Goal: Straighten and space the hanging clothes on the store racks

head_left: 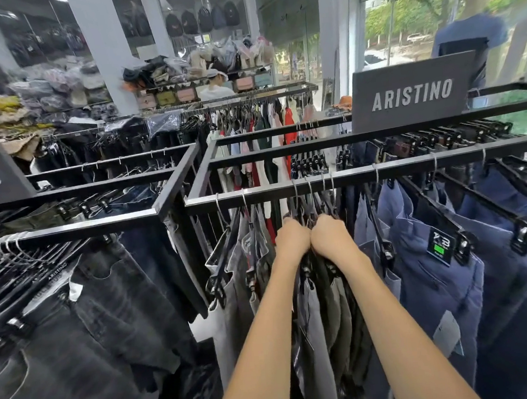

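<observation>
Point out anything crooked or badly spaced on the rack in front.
Spacing is uneven: several hangers crowd together on the rail, where the left hand and right hand grip them. The grey trousers left of them hang skewed; the blue trousers sit wider apart.

Grey trousers (312, 323) hang bunched tight under the black front rail (413, 165); blue trousers (431, 279) (on clip hangers) fan out, spaced, further right along it.
</observation>
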